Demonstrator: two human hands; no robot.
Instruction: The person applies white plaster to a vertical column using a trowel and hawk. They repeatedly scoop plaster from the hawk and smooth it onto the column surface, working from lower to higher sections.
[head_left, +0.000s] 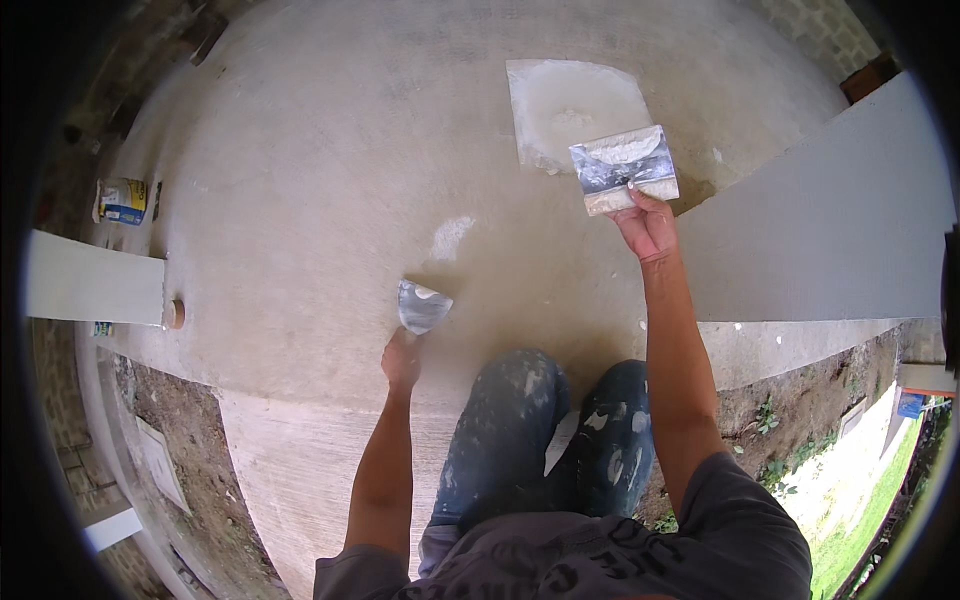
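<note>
My right hand (648, 225) grips a wide rectangular steel trowel (624, 160) smeared with white compound, held up at the right just below a pale square sheet (555, 95) lying on the concrete floor (310, 200). Lower and left of centre, my left hand (401, 355) holds a smaller putty knife (421, 306), its blade pointing forward with a little white material on it. A white smear (452, 235) shows on the floor between the two tools.
A grey vertical surface (830, 230) rises at the right and a pale post (90, 275) at the left. A yellow-and-blue bucket (123, 200) stands at the left edge. Soil and plants (765, 430) border the slab, with grass (830, 560) at lower right. My paint-spattered knees are below.
</note>
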